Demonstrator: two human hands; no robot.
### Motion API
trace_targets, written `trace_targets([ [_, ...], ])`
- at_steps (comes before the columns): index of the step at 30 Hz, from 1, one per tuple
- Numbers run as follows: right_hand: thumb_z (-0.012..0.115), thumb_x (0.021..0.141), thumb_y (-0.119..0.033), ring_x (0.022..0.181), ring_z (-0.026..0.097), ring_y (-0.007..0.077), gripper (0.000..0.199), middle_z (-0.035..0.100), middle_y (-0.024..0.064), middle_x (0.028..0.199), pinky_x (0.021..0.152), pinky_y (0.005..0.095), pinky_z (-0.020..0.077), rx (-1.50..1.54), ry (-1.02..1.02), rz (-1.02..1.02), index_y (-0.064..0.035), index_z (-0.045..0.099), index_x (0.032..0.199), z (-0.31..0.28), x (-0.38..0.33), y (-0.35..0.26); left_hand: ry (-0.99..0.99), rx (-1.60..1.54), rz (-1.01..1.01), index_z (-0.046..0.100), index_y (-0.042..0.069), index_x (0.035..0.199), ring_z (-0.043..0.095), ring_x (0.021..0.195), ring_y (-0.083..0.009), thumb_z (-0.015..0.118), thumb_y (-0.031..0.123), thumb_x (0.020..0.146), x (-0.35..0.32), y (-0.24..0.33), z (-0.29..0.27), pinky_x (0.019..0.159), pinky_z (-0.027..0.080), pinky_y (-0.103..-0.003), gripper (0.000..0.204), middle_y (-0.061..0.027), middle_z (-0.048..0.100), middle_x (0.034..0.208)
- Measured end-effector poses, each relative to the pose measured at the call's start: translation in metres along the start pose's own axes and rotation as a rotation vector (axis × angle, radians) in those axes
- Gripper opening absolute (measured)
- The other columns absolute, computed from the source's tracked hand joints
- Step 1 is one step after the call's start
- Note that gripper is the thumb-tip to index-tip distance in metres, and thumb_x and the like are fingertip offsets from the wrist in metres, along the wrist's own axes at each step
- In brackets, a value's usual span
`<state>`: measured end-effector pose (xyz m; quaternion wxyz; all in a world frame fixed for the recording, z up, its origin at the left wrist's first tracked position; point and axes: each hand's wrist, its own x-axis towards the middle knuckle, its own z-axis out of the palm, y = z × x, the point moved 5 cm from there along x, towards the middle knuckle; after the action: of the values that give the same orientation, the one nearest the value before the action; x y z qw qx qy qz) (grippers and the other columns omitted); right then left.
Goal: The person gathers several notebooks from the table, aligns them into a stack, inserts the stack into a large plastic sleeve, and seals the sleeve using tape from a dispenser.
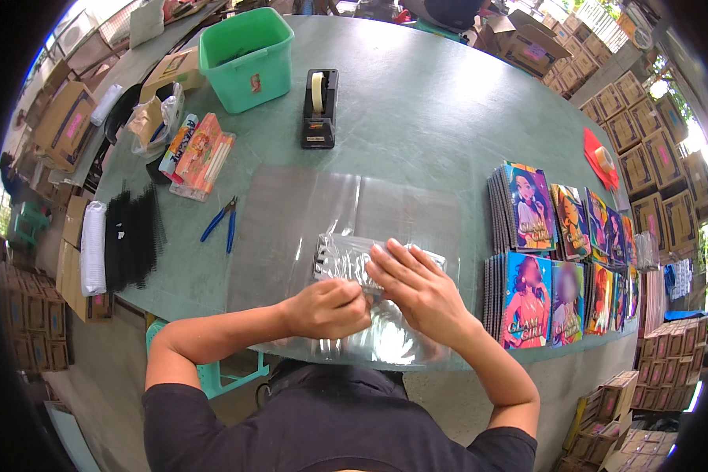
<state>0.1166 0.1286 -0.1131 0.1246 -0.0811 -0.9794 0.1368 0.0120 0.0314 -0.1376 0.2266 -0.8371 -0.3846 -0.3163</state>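
Observation:
A spiral notebook wrapped in clear plastic film (346,256) lies near the front edge of the grey-green table (433,118). My left hand (328,308) is closed, pinching the film at the notebook's near edge. My right hand (417,285) lies flat with fingers spread on the wrapped notebook, pressing it down. Under both spreads a large clear plastic sheet (291,204).
A black tape dispenser (319,108) and a green plastic bin (246,57) stand farther back. Blue pliers (222,223), black spiral bindings (132,236) and packets (200,153) lie at left. Stacks of colourful notebooks (558,252) fill the right side. Cardboard boxes surround the table.

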Motion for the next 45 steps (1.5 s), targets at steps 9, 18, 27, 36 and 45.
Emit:
trace_targets([
  [9, 0.050, 0.079, -0.003, 0.138, 0.025, 0.0248, 0.061, 0.029, 0.0053, 0.148, 0.109, 0.0417, 0.0251, -0.026, -0.266, 0.039, -0.0120, 0.039, 0.138, -0.002, -0.002, 0.005, 0.214, -0.022, -0.793, 0.062, 0.003, 0.101, 0.057, 0.089, -0.0311, 0.056, 0.019, 0.087, -0.002, -0.203, 0.024, 0.082, 0.042, -0.039, 0.022, -0.0131, 0.063, 0.092],
  [18, 0.059, 0.076, -0.008, 0.135, 0.030, 0.0204, 0.063, 0.034, 0.0011, 0.146, 0.107, 0.0395, 0.0284, -0.015, -0.222, 0.073, -0.0162, 0.042, 0.137, 0.002, -0.001, 0.004, 0.282, -0.454, -1.654, 0.065, 0.001, 0.073, 0.057, 0.058, -0.0135, 0.070, 0.026, 0.080, -0.082, -0.360, 0.129, 0.057, 0.044, -0.030, 0.027, -0.0074, 0.064, 0.066],
  [27, 0.054, 0.078, -0.005, 0.135, 0.030, 0.0252, 0.061, 0.036, 0.0038, 0.145, 0.108, 0.0413, 0.0272, 0.053, -0.196, 0.039, -0.0133, 0.041, 0.137, 0.002, 0.007, -0.001, -0.200, 0.162, -1.304, 0.064, 0.001, 0.072, 0.059, 0.056, -0.0131, 0.068, 0.022, 0.079, -0.137, -0.313, 0.092, 0.054, 0.046, -0.029, 0.022, -0.0098, 0.065, 0.067],
  [36, 0.051, 0.079, 0.001, 0.135, 0.029, 0.0272, 0.059, 0.037, 0.0073, 0.143, 0.111, 0.0443, 0.0220, 0.115, -0.070, 0.011, -0.0126, 0.042, 0.136, 0.000, 0.003, 0.013, 0.672, -1.057, -1.436, 0.062, 0.005, 0.071, 0.054, 0.053, -0.0071, 0.066, 0.025, 0.085, -0.038, -0.015, -0.007, 0.044, 0.040, -0.020, 0.025, -0.0042, 0.064, 0.068],
  [45, 0.051, 0.070, 0.003, 0.135, 0.029, 0.0309, 0.064, 0.039, 0.0131, 0.141, 0.111, 0.0453, 0.0223, 0.102, -0.018, -0.058, -0.0081, 0.046, 0.133, 0.000, -0.012, -0.007, 0.335, -0.268, -1.561, 0.057, 0.001, 0.063, 0.048, 0.045, -0.0101, 0.073, 0.027, 0.079, -0.078, 0.039, 0.070, 0.044, 0.039, -0.027, 0.034, -0.0059, 0.055, 0.052],
])
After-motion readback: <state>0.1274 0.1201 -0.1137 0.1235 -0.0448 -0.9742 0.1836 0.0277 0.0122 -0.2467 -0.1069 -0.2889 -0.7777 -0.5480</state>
